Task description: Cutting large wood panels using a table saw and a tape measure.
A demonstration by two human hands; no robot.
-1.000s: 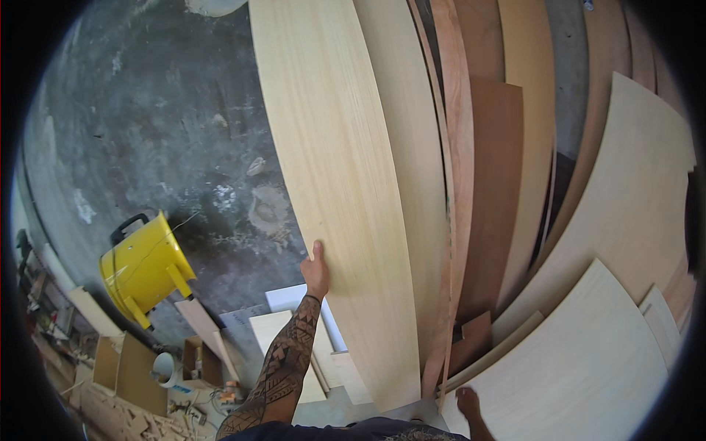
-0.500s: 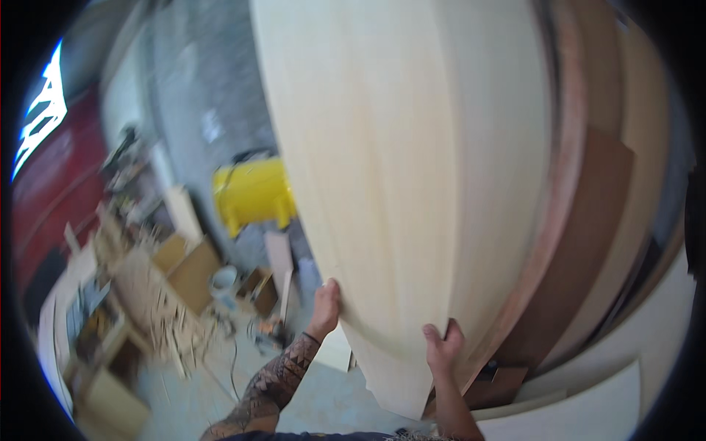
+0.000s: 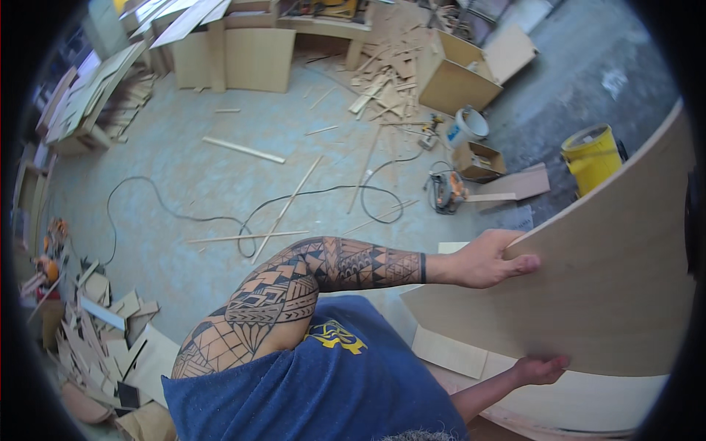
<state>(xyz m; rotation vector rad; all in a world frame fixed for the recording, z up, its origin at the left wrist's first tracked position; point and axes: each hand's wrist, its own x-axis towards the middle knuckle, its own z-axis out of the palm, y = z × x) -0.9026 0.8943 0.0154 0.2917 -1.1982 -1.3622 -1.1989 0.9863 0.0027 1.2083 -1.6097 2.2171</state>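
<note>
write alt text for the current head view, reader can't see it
A large wooden panel is held at right, left hand on its upper edge, right hand on its lower edge. Wood strips litter the floor, with a white bucket and yellow cylindrical machine toward the upper right.

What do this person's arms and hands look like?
The left arm carries dark geometric tattoos, with a dark band at the wrist. The right forearm shows no clear markings. The left hand and right hand are gloveless; the blue shirt leaves both forearms bare.
</note>
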